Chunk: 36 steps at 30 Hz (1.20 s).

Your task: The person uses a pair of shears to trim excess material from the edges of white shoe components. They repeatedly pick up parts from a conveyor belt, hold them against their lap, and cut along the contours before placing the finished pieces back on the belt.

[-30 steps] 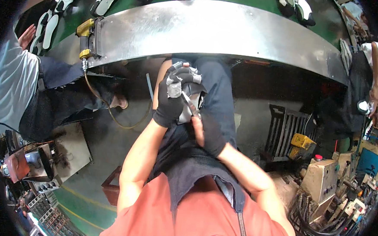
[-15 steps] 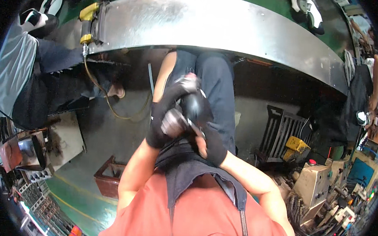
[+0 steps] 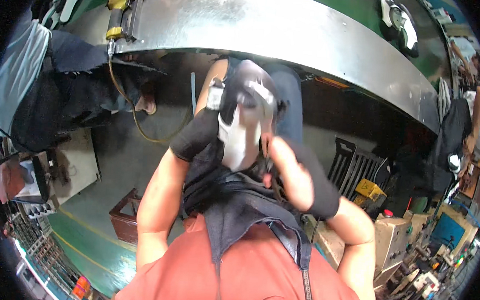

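Observation:
A grey and white shoe (image 3: 240, 144), smeared by motion, is held over my lap with its rounded dark end away from me. My left hand (image 3: 214, 105), in a black glove or cuff with whitish fingertips, grips the shoe's left side. At its right side my right hand (image 3: 289, 169) is closed, wearing a black wrist cover. A slim dark thing with reddish parts (image 3: 267, 154) shows by the right fingers, too blurred to name. The shoe hides part of both hands' fingers.
A metal bench edge (image 3: 247, 24) runs across in front of my knees. On it, at left, stands a yellow and black air tool (image 3: 117, 16) with a hose (image 3: 134, 119). White shoes (image 3: 400, 25) lie beyond at right. People sit on either side; machinery (image 3: 396, 242) stands at right.
The shoe has turned, showing its white and grey side, and looms larger. My right hand has moved outward to the right and up; my left hand has shifted slightly left.

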Available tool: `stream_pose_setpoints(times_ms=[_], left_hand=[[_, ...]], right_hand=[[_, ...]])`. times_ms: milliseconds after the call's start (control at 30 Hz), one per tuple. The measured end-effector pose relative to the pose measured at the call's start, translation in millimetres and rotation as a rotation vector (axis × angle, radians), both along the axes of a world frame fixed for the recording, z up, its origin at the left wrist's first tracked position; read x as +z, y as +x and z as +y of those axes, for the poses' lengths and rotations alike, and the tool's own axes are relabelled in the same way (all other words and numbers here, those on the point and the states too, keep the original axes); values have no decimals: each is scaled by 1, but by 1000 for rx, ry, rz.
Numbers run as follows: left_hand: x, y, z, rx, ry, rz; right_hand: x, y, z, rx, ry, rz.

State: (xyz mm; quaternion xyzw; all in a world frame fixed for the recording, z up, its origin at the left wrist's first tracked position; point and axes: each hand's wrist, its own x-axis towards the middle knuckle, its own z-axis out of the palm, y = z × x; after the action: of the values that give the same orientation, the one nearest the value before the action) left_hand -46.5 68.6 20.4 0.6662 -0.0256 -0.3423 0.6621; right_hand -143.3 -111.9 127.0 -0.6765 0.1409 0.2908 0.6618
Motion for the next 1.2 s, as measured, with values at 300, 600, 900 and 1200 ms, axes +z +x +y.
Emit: stream_pose_setpoints(times_ms=[300, 600, 900, 1200], left_hand=[[-53, -10, 2, 64, 111, -231], [-19, -83, -6, 21, 335, -443], [-35, -68, -11, -48, 192, -331], [-37, -42, -54, -79, 760, -538]], right_hand=[[-69, 36, -23, -188, 176, 282], [-113, -17, -42, 261, -124, -154], [-136, -40, -18, 166, -641, -468], [-41, 6, -80, 626, -595, -207]])
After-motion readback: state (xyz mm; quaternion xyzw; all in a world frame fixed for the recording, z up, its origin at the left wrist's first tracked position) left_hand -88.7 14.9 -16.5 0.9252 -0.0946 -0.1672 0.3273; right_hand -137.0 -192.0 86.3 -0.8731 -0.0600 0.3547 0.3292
